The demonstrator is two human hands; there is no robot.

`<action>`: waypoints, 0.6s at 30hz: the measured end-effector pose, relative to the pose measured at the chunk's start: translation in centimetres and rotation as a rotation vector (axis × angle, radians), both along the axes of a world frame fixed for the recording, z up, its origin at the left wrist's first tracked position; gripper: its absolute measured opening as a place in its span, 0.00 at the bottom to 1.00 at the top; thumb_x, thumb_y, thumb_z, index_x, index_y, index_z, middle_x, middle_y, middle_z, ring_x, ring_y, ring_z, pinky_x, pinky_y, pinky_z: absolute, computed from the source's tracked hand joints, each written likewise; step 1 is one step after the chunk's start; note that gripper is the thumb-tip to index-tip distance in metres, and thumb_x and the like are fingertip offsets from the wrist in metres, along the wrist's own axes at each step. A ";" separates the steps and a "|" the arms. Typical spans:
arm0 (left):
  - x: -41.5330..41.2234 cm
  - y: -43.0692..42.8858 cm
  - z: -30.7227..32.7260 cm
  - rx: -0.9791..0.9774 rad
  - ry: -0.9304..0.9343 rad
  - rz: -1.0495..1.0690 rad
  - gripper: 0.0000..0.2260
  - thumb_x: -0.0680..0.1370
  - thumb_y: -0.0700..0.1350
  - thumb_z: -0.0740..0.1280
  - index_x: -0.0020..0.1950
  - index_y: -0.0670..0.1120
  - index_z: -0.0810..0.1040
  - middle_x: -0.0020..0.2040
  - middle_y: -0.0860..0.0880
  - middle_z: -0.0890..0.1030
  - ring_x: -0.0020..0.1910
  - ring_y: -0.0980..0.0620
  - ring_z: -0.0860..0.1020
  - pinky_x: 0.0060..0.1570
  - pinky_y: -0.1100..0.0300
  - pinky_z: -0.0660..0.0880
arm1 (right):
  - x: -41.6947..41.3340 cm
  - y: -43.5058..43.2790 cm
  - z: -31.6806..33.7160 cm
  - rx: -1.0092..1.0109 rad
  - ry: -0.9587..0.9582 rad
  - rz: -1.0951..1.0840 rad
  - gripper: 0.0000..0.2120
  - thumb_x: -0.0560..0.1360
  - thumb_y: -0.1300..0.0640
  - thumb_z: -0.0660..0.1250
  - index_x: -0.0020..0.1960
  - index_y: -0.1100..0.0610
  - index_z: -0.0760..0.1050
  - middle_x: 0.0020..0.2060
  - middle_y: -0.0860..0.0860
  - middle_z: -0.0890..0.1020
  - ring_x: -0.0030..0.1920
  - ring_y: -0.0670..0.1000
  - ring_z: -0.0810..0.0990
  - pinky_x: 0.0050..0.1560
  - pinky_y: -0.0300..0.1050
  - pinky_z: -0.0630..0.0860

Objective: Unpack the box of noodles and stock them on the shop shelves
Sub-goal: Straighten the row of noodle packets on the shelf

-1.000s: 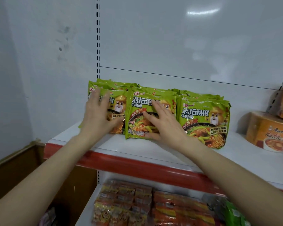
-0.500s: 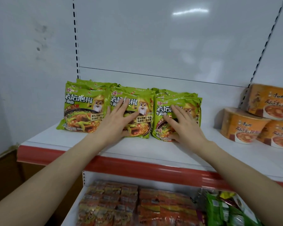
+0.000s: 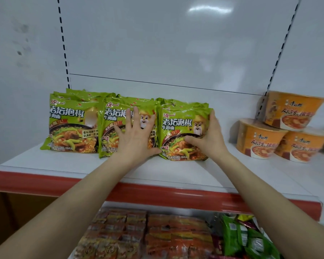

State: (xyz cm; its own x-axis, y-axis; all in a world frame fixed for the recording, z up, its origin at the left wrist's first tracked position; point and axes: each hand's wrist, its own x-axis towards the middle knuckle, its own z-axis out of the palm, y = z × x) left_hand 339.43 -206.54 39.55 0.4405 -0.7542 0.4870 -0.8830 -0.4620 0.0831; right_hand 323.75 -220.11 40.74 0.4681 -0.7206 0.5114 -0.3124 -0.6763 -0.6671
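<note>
On the white shelf (image 3: 157, 172), three stacks of green beef-noodle packets lean in a row. The left hand (image 3: 137, 135) lies spread flat against the middle stack (image 3: 112, 124). The right hand (image 3: 209, 139) grips the right stack (image 3: 178, 128) by its right edge, thumb across the front.

Bright, even light from above leaves a glare streak on the glossy white back panel (image 3: 157, 43) and a white patch on the leftmost green plastic noodle packet (image 3: 73, 126), while the frame edges look blurred.
</note>
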 end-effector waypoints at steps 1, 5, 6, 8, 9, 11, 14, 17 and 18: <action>0.1 -0.1 -0.1 -0.001 -0.001 0.003 0.47 0.68 0.67 0.66 0.76 0.56 0.40 0.74 0.40 0.32 0.73 0.38 0.32 0.66 0.29 0.45 | 0.3 0.0 0.0 0.026 -0.029 0.017 0.58 0.57 0.43 0.77 0.75 0.54 0.47 0.71 0.55 0.63 0.72 0.56 0.61 0.71 0.56 0.63; 0.2 -0.2 -0.1 -0.004 -0.011 0.001 0.44 0.69 0.65 0.67 0.76 0.57 0.43 0.74 0.40 0.32 0.73 0.38 0.32 0.66 0.29 0.45 | 1.7 -0.7 -0.8 0.045 -0.059 0.015 0.57 0.52 0.38 0.74 0.72 0.56 0.53 0.67 0.54 0.70 0.67 0.54 0.70 0.65 0.57 0.70; 0.1 -0.2 -0.1 -0.007 -0.017 0.003 0.43 0.70 0.64 0.66 0.76 0.57 0.44 0.74 0.40 0.33 0.73 0.37 0.32 0.66 0.29 0.46 | 1.9 -0.5 -0.9 0.047 -0.069 0.012 0.56 0.52 0.38 0.74 0.72 0.56 0.53 0.67 0.54 0.70 0.67 0.55 0.70 0.65 0.57 0.70; 0.0 -0.4 -0.2 -0.010 -0.035 0.020 0.41 0.71 0.64 0.66 0.76 0.58 0.44 0.75 0.39 0.33 0.73 0.37 0.33 0.66 0.29 0.46 | 1.8 -0.1 -0.9 0.036 -0.081 0.013 0.55 0.54 0.40 0.76 0.72 0.57 0.54 0.66 0.55 0.71 0.66 0.55 0.71 0.64 0.57 0.71; -0.1 -0.5 -0.3 -0.010 -0.045 0.030 0.41 0.71 0.63 0.65 0.76 0.58 0.44 0.75 0.39 0.34 0.73 0.37 0.33 0.65 0.29 0.46 | 1.6 0.2 -0.8 0.034 -0.082 0.006 0.54 0.56 0.44 0.77 0.72 0.58 0.54 0.65 0.55 0.71 0.65 0.55 0.71 0.64 0.57 0.71; -0.2 -0.8 -0.4 -0.006 -0.064 0.048 0.40 0.72 0.63 0.64 0.75 0.58 0.44 0.74 0.38 0.34 0.72 0.36 0.33 0.65 0.28 0.47 | 1.4 0.7 -0.7 0.034 -0.078 -0.011 0.51 0.60 0.51 0.79 0.73 0.59 0.52 0.66 0.56 0.69 0.65 0.55 0.70 0.65 0.55 0.70; -0.1 -0.9 -0.4 -0.005 -0.069 0.049 0.39 0.73 0.63 0.64 0.75 0.59 0.43 0.74 0.38 0.34 0.72 0.36 0.33 0.65 0.28 0.47 | 1.4 0.7 -0.8 0.021 -0.072 -0.020 0.52 0.64 0.55 0.77 0.75 0.59 0.46 0.68 0.56 0.65 0.68 0.55 0.64 0.68 0.48 0.64; 0.1 -0.7 -0.5 -0.015 -0.064 0.029 0.39 0.73 0.63 0.64 0.76 0.58 0.44 0.75 0.39 0.34 0.73 0.36 0.33 0.65 0.29 0.47 | 1.4 1.0 -0.7 0.023 -0.065 -0.029 0.51 0.65 0.56 0.77 0.75 0.60 0.46 0.68 0.57 0.63 0.68 0.55 0.63 0.67 0.48 0.64; 0.1 -0.7 -0.5 -0.016 -0.060 0.026 0.39 0.72 0.63 0.64 0.76 0.58 0.44 0.75 0.39 0.34 0.73 0.36 0.33 0.65 0.29 0.47 | 1.3 1.2 -0.6 0.025 -0.058 -0.021 0.51 0.66 0.55 0.76 0.75 0.59 0.45 0.69 0.57 0.62 0.69 0.55 0.62 0.68 0.47 0.62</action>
